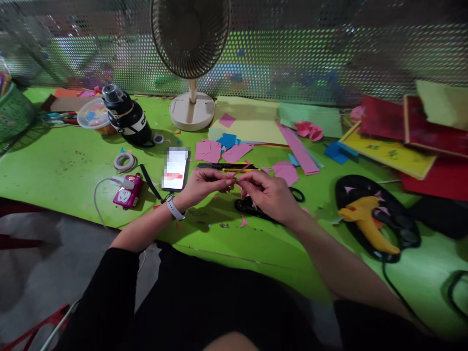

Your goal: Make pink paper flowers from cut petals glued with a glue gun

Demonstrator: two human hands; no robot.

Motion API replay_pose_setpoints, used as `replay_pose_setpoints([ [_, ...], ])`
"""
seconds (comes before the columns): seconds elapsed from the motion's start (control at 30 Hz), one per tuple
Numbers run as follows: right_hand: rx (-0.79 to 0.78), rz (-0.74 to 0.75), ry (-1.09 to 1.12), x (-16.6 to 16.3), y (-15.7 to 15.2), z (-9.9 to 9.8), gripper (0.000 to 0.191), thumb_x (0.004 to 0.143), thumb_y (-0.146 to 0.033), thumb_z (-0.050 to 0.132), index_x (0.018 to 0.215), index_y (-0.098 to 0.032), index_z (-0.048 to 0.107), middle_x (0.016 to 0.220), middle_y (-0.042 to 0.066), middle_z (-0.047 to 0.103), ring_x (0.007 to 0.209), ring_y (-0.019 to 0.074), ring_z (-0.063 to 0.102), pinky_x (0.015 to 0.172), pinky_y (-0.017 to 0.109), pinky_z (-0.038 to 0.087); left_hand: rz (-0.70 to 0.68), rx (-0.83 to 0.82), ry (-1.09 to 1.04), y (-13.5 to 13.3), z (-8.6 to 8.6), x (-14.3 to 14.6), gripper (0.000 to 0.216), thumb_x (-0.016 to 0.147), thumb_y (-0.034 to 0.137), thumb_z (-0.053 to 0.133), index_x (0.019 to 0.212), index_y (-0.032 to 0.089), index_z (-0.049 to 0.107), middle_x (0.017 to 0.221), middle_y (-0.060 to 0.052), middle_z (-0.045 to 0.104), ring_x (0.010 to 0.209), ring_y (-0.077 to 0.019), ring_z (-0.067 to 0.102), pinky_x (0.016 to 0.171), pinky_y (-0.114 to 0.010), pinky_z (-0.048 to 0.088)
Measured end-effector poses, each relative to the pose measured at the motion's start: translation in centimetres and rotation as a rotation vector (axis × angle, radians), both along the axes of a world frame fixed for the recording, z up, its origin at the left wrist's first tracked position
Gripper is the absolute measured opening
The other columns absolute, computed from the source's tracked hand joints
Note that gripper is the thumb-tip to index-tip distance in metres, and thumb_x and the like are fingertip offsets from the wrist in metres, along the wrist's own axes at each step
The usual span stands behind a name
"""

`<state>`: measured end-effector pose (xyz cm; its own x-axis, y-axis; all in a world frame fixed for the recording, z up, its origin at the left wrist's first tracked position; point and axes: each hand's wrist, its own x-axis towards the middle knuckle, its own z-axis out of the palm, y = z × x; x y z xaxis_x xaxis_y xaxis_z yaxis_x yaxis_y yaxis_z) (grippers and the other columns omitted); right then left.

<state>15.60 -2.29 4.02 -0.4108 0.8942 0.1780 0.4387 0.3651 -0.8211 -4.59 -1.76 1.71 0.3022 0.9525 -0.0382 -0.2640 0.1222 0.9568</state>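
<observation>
A thin pink paper strip (242, 169) sticks up between the fingertips of both hands, above the green table. My left hand (210, 183), with a pale band on its wrist, pinches it from the left. From the other side my right hand (266, 192) pinches the same small piece, its thumb and index finger meeting the left fingertips. Part of the piece is hidden by the fingers. Just behind the hands lies a black and yellow utility knife (209, 166). Black-handled scissors (299, 194) lie partly covered under my right hand. Cut pink paper pieces (207, 151) lie beyond the knife.
A lit phone (176, 168), a pink power adapter (128, 192) and a tape roll (125, 162) lie left. Behind them stand a black bottle (127, 119) and a fan (192, 111). A yellow glue gun (367, 222) rests on a black tray at right, its cord trailing forward.
</observation>
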Motion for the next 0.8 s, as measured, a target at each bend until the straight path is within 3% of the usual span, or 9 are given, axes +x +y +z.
replay_pose_setpoints([
  [0.3,0.117,0.081,-0.072,0.1,0.4,-0.2,0.02,0.098,-0.035,0.051,0.097,-0.021,0.065,0.081,0.004,0.073,0.071,0.0182,0.068,0.064,0.029,0.049,-0.009,0.026,-0.002,0.1,-0.4,0.0,0.026,0.066,0.036,0.088,0.077,0.015,0.077,0.07,-0.003,0.072,0.059,-0.0088,0.064,0.062,-0.024,0.055],
  [0.47,0.155,0.099,-0.075,0.0,0.4,-0.2,0.021,0.098,-0.034,0.051,0.095,-0.022,0.068,0.068,0.002,0.067,0.068,0.0186,0.067,0.065,0.03,0.05,0.021,0.066,-0.022,-0.1,-0.6,0.3,0.027,0.067,0.036,0.087,0.074,0.014,0.074,0.073,-0.003,0.072,0.061,-0.0085,0.064,0.063,-0.025,0.054],
  [0.63,0.094,0.146,-0.051,0.1,0.5,0.2,0.023,0.098,-0.037,0.051,0.096,-0.023,0.069,0.064,0.0,0.064,0.063,0.0169,0.063,0.067,0.031,0.05,0.068,0.081,-0.039,-0.3,-0.9,0.7,0.022,0.069,0.034,0.086,0.079,0.017,0.076,0.08,-0.003,0.074,0.072,-0.01,0.066,0.073,-0.026,0.054],
  [0.8,0.003,0.18,0.022,0.2,0.8,0.2,0.029,0.097,-0.044,0.052,0.09,-0.021,0.068,0.064,-0.001,0.063,0.056,0.0138,0.058,0.061,0.029,0.048,0.057,0.092,-0.067,-0.5,-1.1,0.9,0.018,0.072,0.033,0.084,0.081,0.019,0.078,0.084,-0.003,0.074,0.072,-0.0099,0.065,0.073,-0.027,0.054],
])
